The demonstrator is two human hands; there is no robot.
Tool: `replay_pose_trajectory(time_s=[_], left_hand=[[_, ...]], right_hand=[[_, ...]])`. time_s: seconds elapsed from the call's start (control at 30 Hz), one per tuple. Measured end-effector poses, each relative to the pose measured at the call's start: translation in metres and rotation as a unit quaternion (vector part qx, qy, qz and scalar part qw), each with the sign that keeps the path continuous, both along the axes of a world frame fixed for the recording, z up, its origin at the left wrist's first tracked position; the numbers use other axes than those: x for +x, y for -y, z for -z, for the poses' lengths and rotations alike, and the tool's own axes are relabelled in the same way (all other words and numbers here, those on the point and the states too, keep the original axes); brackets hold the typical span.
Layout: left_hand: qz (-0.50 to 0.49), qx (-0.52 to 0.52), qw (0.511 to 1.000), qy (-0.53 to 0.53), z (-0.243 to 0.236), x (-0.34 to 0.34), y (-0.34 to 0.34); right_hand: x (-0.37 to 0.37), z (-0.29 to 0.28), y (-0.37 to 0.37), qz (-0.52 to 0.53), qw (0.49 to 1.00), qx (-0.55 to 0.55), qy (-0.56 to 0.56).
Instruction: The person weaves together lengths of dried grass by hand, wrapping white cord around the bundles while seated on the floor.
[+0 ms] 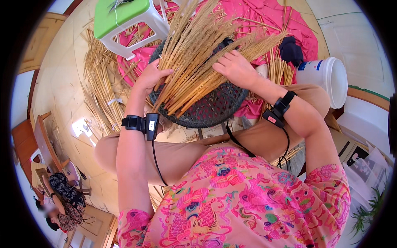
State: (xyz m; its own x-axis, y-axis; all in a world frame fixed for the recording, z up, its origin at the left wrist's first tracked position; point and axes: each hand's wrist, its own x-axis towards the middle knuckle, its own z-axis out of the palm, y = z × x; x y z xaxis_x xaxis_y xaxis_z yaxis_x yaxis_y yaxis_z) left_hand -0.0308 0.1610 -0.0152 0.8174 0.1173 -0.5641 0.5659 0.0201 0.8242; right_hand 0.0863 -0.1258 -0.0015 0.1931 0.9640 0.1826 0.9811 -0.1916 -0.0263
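Both hands work on a bundle of straw stalks (198, 62) that lies across a dark woven basket (206, 107). Left hand (149, 76) grips the bundle's near-left edge, fingers curled around several stalks and thumb pressed over them. Right hand (235, 68) lies flat on top of the stalks with fingers spread and slightly bent, pressing down rather than closing around anything; whether any stalk is pinched beneath it cannot be told. Each wrist carries a black band with a small device and a cable.

Taking the basket as the landmark: the bundle rests on its top, cut ends fanning toward the person's knees and feathery tips reaching away past its far rim. Under and behind the basket a pink cloth (289, 25) spreads over the floor, strewn with loose stalks. Left of the basket lies a loose heap of straw (99, 78) on the pale floor. Beyond the basket, to the far left, stands a white plastic stool with a green seat (120, 16). Right of the basket a white bucket (326, 78) lies on its side, a dark bundle of cloth (290, 50) just beyond it. Well off to the lower left of the basket another person (62, 198) sits on the floor.
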Motion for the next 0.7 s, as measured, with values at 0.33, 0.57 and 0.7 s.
replay_pose_trajectory(time_s=[0.33,0.57,0.7], left_hand=[[0.019,0.034,0.978,0.205,-0.089,0.021,0.009],[0.007,0.046,0.985,0.167,-0.041,0.034,-0.026],[0.056,0.399,0.905,0.139,0.043,0.022,-0.039]], right_hand=[[0.026,-0.084,0.015,0.050,0.973,0.186,0.131],[-0.002,-0.061,0.033,0.033,0.995,-0.071,-0.060],[-0.013,0.009,0.028,0.031,0.989,-0.098,-0.109]])
